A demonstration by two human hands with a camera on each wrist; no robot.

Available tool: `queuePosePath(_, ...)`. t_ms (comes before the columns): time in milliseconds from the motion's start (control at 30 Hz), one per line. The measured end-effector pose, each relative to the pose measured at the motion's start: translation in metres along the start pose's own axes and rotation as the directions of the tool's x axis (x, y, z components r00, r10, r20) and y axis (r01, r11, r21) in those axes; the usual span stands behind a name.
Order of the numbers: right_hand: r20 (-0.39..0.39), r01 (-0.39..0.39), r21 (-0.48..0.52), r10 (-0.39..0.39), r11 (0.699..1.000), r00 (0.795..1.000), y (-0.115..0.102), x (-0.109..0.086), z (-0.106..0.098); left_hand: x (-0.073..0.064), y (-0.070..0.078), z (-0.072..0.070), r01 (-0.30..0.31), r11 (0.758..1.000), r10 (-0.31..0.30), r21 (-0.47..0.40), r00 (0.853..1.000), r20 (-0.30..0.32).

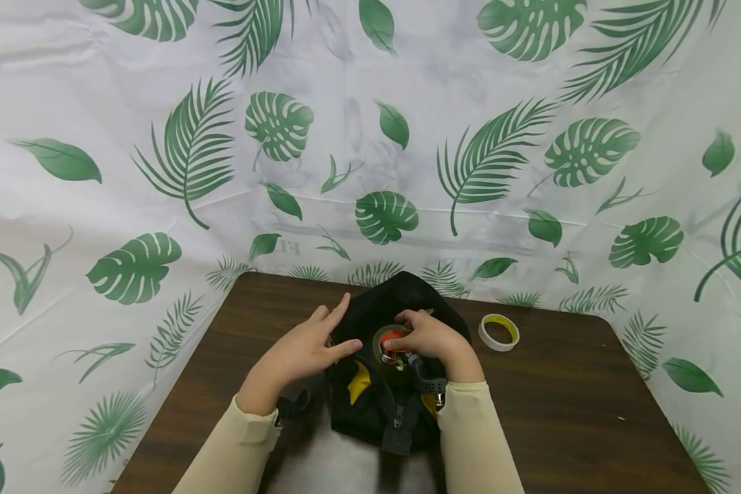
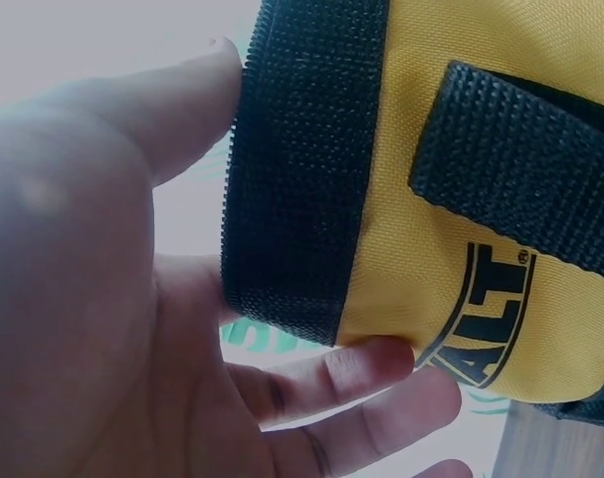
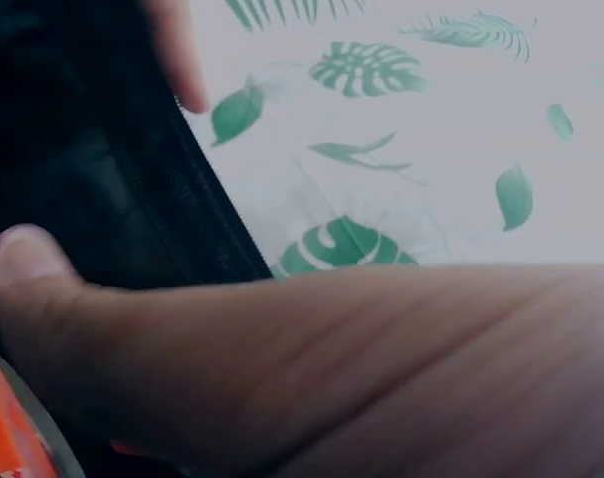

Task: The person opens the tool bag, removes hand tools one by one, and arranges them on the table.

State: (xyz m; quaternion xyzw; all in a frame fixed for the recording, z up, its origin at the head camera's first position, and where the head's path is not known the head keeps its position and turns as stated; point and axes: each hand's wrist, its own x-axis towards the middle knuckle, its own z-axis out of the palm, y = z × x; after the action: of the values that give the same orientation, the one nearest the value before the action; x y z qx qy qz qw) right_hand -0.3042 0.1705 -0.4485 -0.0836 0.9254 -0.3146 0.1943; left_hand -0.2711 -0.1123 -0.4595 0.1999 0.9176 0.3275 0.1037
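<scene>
A black and yellow zippered tool bag (image 1: 401, 291) stands unzipped on the table, its mouth facing up. At its left rim is my left hand (image 1: 302, 348), index finger and thumb spread apart. In the left wrist view the thumb lies by the zipper edge, and the other fingers touch the yellow side (image 2: 406, 149). My right hand (image 1: 433, 337) reaches over the mouth from the right, thumb and fingers apart. Below its thumb sit an orange item (image 3: 13, 428) and a round tape-like ring (image 1: 377, 346), inside the bag. Part of the contents is hidden behind this hand.
A roll of white tape (image 1: 499, 345) lies on the dark wooden table (image 1: 580, 384), right of the bag. Behind and beside the table hangs a white sheet (image 1: 346, 75) printed with green leaves. Metal pieces (image 1: 398, 358) show near the orange item.
</scene>
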Motion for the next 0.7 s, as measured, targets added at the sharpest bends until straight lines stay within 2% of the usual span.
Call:
queuePosePath(267,-0.021,-0.016,-0.090,0.014,0.996,1.000,0.007,0.005,0.010,0.000,-0.002,0.001,-0.002,1.000,0.002,-0.008,1.000,0.002)
queuePosePath(700,-0.016,-0.047,-0.067,0.046,0.997,0.999,0.010,0.007,0.009,0.000,-0.002,0.001,0.000,1.000,0.001,-0.029,1.000,0.002)
